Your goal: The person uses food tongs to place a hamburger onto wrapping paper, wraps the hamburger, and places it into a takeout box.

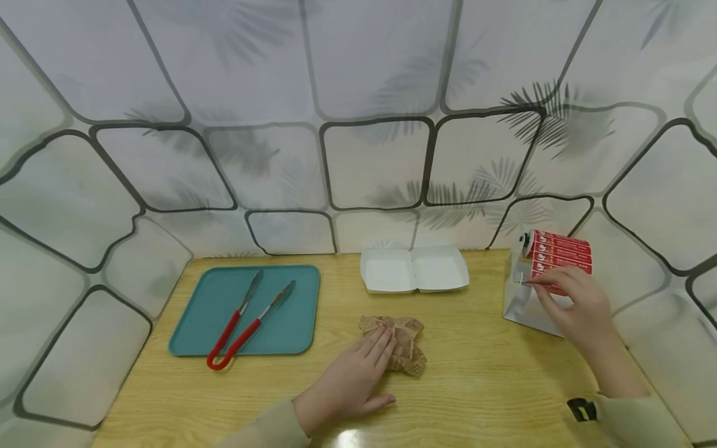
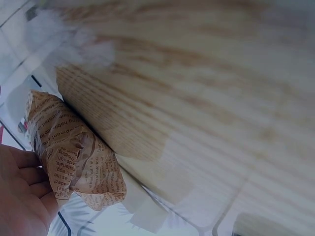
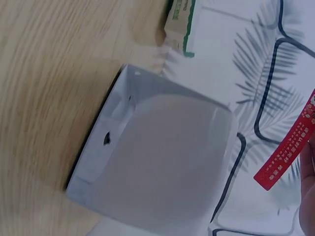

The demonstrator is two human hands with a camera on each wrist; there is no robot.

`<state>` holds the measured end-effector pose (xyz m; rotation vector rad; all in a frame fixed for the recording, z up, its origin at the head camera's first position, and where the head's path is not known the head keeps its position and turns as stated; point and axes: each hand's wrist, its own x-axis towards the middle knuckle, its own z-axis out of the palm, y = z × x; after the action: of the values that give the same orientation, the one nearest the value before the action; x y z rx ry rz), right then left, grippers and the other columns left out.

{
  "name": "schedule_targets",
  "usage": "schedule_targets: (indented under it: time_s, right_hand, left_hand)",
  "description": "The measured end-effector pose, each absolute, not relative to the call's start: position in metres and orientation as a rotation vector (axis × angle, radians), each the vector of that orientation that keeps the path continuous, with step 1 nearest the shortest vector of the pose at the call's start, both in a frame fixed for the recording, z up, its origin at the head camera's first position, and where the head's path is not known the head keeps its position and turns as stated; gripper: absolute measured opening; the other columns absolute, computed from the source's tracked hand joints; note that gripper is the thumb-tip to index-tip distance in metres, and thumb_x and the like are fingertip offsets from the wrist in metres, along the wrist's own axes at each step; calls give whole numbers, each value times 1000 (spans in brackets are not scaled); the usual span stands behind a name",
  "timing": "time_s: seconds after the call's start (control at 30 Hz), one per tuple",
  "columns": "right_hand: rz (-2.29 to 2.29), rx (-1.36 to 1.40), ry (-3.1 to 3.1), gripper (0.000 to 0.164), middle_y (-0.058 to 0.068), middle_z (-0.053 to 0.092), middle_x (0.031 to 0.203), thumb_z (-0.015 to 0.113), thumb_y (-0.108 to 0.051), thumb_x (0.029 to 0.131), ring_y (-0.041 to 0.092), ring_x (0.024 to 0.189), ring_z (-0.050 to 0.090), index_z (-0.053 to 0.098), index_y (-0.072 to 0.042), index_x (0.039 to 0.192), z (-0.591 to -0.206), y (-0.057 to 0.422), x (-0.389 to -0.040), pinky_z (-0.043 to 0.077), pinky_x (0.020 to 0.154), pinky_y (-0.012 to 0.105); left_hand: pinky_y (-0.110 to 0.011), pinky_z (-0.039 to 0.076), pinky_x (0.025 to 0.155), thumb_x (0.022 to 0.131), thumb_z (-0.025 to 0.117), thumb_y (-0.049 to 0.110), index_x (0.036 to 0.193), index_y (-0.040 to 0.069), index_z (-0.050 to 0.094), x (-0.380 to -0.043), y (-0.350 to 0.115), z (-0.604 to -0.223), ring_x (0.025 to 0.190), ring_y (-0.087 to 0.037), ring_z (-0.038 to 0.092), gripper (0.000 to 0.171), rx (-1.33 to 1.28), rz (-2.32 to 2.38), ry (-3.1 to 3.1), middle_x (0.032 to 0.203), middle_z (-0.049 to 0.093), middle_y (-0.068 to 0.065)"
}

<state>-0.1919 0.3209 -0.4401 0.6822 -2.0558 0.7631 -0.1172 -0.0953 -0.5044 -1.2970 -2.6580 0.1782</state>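
1. One light, even press best for the wrapped packet (image 1: 412, 351), mid-table (image 1: 465, 379); peel the red label (image 3: 288, 147) slowly, uncreased.
2. Packet: brown printed paper, crumpled, uneven at edges.
3. Left hand (image 1: 355, 378): fingers extended atop packet, grasping nothing.
4. Right hand (image 1: 579, 308): thumb and fingertips closed together, apparently pinching label; contact partly hidden.
5. Beside right hand: label roll (image 1: 562, 246).
6. Behind packet: open white box (image 1: 388, 272).

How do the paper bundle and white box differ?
The bundle is brown and crumpled; the box is white and smooth. The bundle is folded up; the box lies open. The left hand touches the bundle; no hand touches the box. Both are on the table.
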Motion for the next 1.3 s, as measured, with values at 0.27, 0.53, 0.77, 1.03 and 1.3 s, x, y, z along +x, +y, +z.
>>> schedule_targets:
  time_s: [0.27,0.53,0.77,1.03,1.3]
  right_hand:
    - [779,780,-2062,54,11,73,84,59,-48,108,-9,94,57,80,-1,91,-444,294,-204,46,80,-1]
    - [823,865,-2156,23,6,75,91,70,-25,105,12,90,63,81,-6,97,-448,270,-206,48,84,6]
    - [862,882,-2224,32,4,76,95,83,15,80,17,91,65,81,-10,100,-449,247,-210,51,82,17]
    - [1051,1003,-2194,8,7,76,97,74,-7,100,12,85,70,81,-8,103,-454,225,-217,57,78,8]
    - [1301,1064,-2240,31,8,77,94,79,16,85,6,85,71,81,-9,102,-465,204,-224,61,75,12]
  left_hand:
    - [-39,36,131,105,48,67,162,-3,38,-117,-96,-503,159,-33,38,91,-1305,161,-2683,169,38,-22]
    - [-39,35,131,104,48,68,162,-3,39,-117,-96,-504,159,-33,38,91,-1305,170,-2680,169,38,-22]
    - [-39,36,131,104,51,66,161,-3,40,-116,-96,-505,158,-34,40,91,-1295,158,-2664,168,39,-22]
    - [-40,37,130,103,52,67,161,-4,40,-116,-95,-505,157,-34,40,92,-1286,156,-2649,168,40,-22]
    - [-39,35,131,104,49,68,162,-3,38,-117,-95,-505,159,-34,38,92,-1290,170,-2675,169,37,-22]
